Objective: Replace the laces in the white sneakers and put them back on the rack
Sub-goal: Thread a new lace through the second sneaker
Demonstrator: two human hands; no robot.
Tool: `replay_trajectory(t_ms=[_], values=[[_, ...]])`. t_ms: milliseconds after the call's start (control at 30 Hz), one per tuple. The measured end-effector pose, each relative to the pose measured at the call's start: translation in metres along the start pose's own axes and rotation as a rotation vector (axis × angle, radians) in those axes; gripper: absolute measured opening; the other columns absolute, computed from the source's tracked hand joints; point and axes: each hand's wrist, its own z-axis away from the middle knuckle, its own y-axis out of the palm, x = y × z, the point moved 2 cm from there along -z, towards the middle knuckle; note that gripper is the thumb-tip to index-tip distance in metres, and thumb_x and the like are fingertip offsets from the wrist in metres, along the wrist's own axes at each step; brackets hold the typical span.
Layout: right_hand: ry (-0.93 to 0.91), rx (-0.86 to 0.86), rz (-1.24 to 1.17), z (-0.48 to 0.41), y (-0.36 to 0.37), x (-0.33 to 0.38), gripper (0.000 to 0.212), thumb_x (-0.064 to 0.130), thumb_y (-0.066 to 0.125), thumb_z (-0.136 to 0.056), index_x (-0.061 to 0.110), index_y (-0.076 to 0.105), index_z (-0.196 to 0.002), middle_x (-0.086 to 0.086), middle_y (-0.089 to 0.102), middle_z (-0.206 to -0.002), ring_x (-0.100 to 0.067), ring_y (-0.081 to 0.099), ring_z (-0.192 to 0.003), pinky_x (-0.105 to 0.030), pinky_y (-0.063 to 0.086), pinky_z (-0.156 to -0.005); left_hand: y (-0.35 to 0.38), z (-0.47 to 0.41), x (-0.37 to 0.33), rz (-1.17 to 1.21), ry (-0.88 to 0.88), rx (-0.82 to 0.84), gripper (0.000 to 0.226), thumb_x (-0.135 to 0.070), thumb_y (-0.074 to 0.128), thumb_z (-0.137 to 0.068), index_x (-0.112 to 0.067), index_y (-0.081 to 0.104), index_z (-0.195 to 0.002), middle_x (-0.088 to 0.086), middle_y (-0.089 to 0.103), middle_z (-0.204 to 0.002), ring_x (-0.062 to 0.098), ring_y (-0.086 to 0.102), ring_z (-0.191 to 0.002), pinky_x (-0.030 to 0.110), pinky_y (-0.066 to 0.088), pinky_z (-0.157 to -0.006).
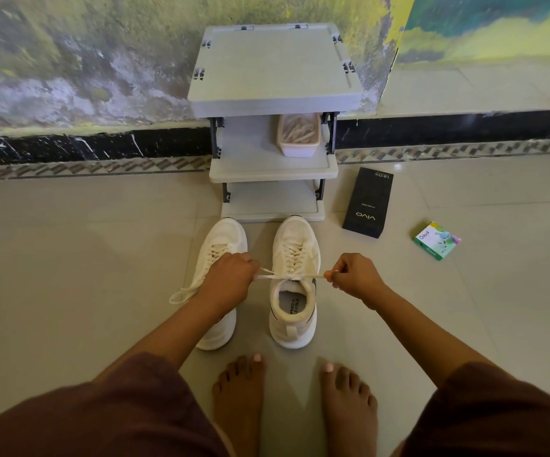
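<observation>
Two white sneakers stand side by side on the floor, toes toward the rack. My left hand (230,278) grips one end of the right sneaker's (295,311) cream lace (287,277), and my right hand (354,275) pinches the other end. The lace is stretched taut between them across the top eyelets. The left sneaker (222,245) is partly hidden under my left forearm; a loop of its lace (181,293) trails onto the floor at its left. The grey shoe rack (273,166) stands just beyond the toes.
A pale tub of laces (298,135) sits on the rack's middle shelf. A black phone box (367,202) and a small green box (437,240) lie on the tiles to the right. My bare feet (300,407) are just behind the sneakers.
</observation>
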Motion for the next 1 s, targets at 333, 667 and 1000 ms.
replay_trajectory(t_ms=[333,667,1000], values=[[-0.009,0.002,0.004,0.004,0.003,-0.003,0.021,0.023,0.065,-0.087,0.015,0.052,-0.072,-0.011,0.066,-0.086,-0.016,0.057,-0.074,-0.024,0.044,-0.069,0.004,0.004,0.0,-0.012,-0.001,0.003,0.01,-0.013,0.052,-0.09,-0.017,0.058,-0.097,0.001,0.057,-0.097,0.018,0.056,-0.087,0.025,0.03,-0.07],[-0.063,-0.029,0.151,-0.003,0.008,-0.008,0.02,0.024,0.063,-0.088,0.013,0.052,-0.076,-0.012,0.064,-0.087,-0.018,0.055,-0.075,-0.022,0.043,-0.066,0.005,0.005,0.0,-0.036,-0.036,0.018,0.015,-0.021,0.049,-0.092,-0.024,0.06,-0.101,-0.005,0.06,-0.103,0.019,0.049,-0.099,0.031,0.032,-0.076],[-0.167,-0.097,0.253,0.004,0.015,0.004,0.019,0.03,0.06,-0.09,0.014,0.057,-0.099,-0.008,0.064,-0.102,-0.016,0.056,-0.081,-0.021,0.042,-0.07,-0.011,0.018,0.014,0.322,-0.183,-0.068,0.018,-0.027,0.053,-0.092,-0.027,0.071,-0.096,-0.002,0.069,-0.095,0.019,0.057,-0.091,0.029,0.042,-0.074]])
